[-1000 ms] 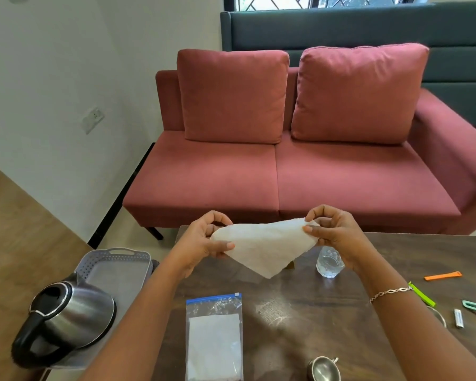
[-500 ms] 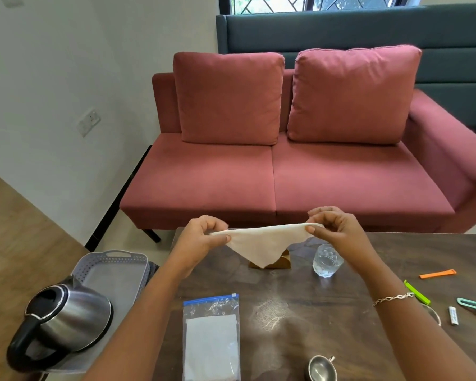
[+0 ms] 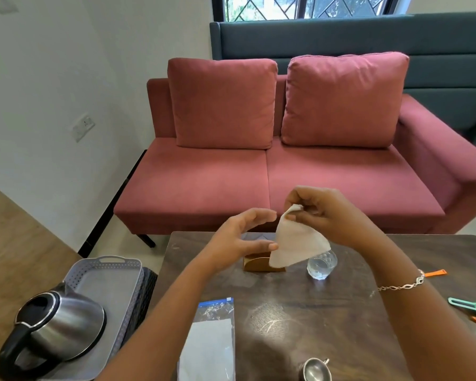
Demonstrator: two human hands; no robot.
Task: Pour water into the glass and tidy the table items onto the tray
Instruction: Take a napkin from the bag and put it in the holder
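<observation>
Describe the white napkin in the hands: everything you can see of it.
The napkin is off-white, thin and soft, paper or cloth by its look, folded into a rough triangle. It hangs in the air above the table, pinched at its top corner by the right hand. The left hand is open, its thumb at the napkin's left edge. Its lower edge hides part of the brown holder.

Home living rm: red two-seat sofa [image 3: 286, 171] w/ cushions, dark wooden coffee table [image 3: 341, 312], barred window [image 3: 308, 8].

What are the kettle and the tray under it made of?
The kettle looks like brushed stainless steel, given its soft grey reflections, with a glossy black handle, probably plastic. The tray appears to be matte grey moulded plastic, its rim pierced with small holes.
</observation>
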